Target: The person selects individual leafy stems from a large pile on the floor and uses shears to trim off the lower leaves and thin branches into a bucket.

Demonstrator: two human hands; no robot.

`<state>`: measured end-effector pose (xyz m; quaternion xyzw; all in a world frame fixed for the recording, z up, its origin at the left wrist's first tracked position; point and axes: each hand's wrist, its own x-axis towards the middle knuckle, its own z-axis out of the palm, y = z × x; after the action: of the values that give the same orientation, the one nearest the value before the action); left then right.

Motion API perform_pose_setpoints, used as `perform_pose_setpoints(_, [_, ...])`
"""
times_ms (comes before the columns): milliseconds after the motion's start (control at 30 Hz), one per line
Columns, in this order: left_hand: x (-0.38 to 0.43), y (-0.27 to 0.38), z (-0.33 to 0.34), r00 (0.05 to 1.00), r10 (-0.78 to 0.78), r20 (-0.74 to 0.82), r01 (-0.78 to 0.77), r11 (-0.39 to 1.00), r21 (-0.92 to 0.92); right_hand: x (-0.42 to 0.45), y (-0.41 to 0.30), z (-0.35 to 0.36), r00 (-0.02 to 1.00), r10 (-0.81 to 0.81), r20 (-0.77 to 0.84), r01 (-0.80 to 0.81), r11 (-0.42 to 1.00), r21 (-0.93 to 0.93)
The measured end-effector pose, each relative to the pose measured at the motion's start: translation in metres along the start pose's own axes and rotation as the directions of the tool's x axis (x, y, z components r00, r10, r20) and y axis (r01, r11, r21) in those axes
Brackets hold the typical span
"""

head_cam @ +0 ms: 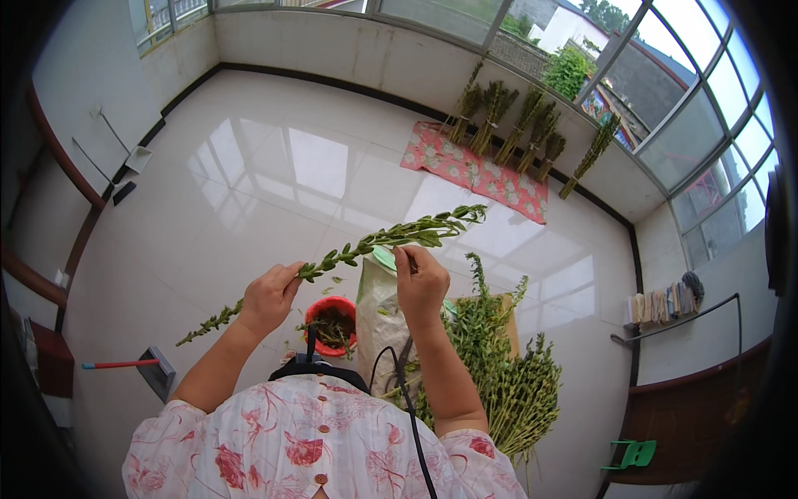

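Observation:
A green sesame stalk (349,254), set with pods and leafy at its tip, slants up to the right in front of me. My left hand (269,300) is closed around its lower part, and the bottom end sticks out to the left. At the leafy end, the fingertips of my right hand (423,284) pinch a leaf just under the stem. Below, between my arms, a red bucket (310,315) contains withered leaves and plant bits. Beside it is a whitish woven sack (376,312), partly hidden by my right forearm. Cut sesame stalks (517,387) lie heaped right of that arm.
Tied sesame bundles (492,115) lean on the window wall, most on a pink floral cloth (446,156). Left are a red-handled dustpan (157,373), a broom (123,192) and another dustpan (138,159). A green plastic stool (636,454) is at right. A black cable (414,430) crosses my shirt.

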<state>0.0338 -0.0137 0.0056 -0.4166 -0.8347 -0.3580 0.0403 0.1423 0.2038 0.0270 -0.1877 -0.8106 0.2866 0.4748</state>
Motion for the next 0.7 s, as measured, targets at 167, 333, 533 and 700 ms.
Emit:
perform_pose_setpoints(167, [0.000, -0.001, 0.004, 0.999, 0.011, -0.036, -0.011, 1.000, 0.010, 0.001, 0.012, 0.001, 0.764, 0.516, 0.388, -0.645, 0.607, 0.464])
perform_pose_setpoints(333, [0.001, 0.002, -0.004, 0.998, 0.012, 0.054, -0.011, 1.000, -0.016, 0.014, 0.008, 0.007, 0.678, 0.525, 0.514, -0.728, 0.382, 0.570])
perform_pose_setpoints(533, [0.000, -0.017, 0.006, 0.959, -0.085, 0.270, 0.165, 0.942, -0.291, 0.021, -0.012, 0.011, 0.778, 0.402, 0.483, -0.625, 0.417, 0.660])
perform_pose_setpoints(700, [0.018, -0.022, 0.020, 0.937, 0.085, 0.340, 0.150, 0.779, -0.609, 0.029, -0.042, 0.021, 0.791, 0.116, 0.601, -0.522, 0.640, 0.563])
